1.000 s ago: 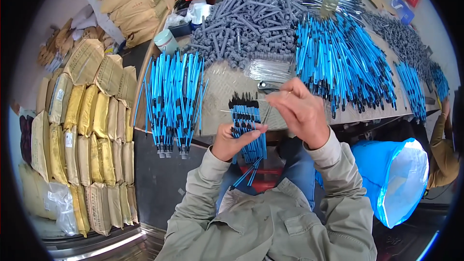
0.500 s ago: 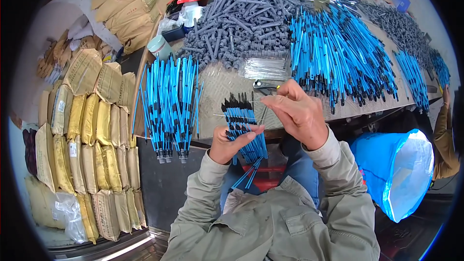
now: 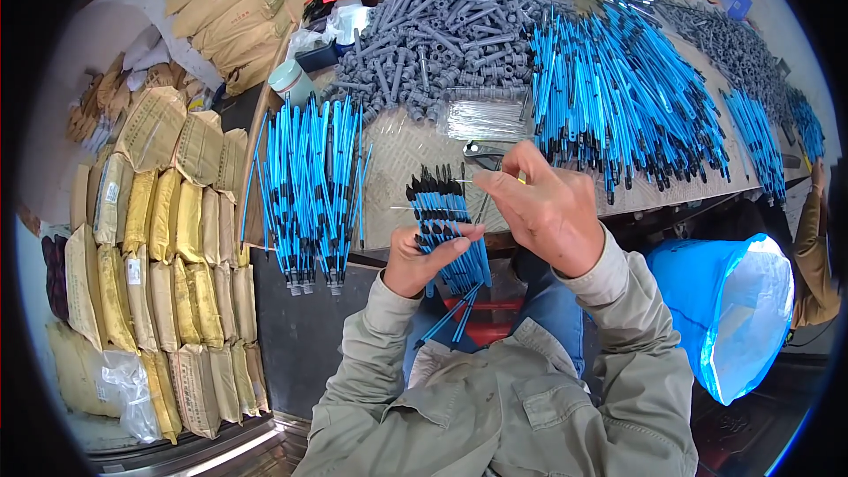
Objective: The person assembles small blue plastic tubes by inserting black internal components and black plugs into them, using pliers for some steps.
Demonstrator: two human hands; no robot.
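- Head view: the left hand (image 3: pixel 413 265), at seven o'clock from a bundle of blue, black-tipped rods (image 3: pixel 442 203), clamps it near picture centre, thumb pressed over it.
- On my remote feed, the right hand (image 3: pixel 546 216), at three o'clock, pinches what looks like a thin metal pin (image 3: pixel 465 179), fingertips together.
- Half a second on, both grips are nearly unchanged; I judge the hold steady.
- Loose pins (image 3: pixel 486 121) lie at one o'clock.
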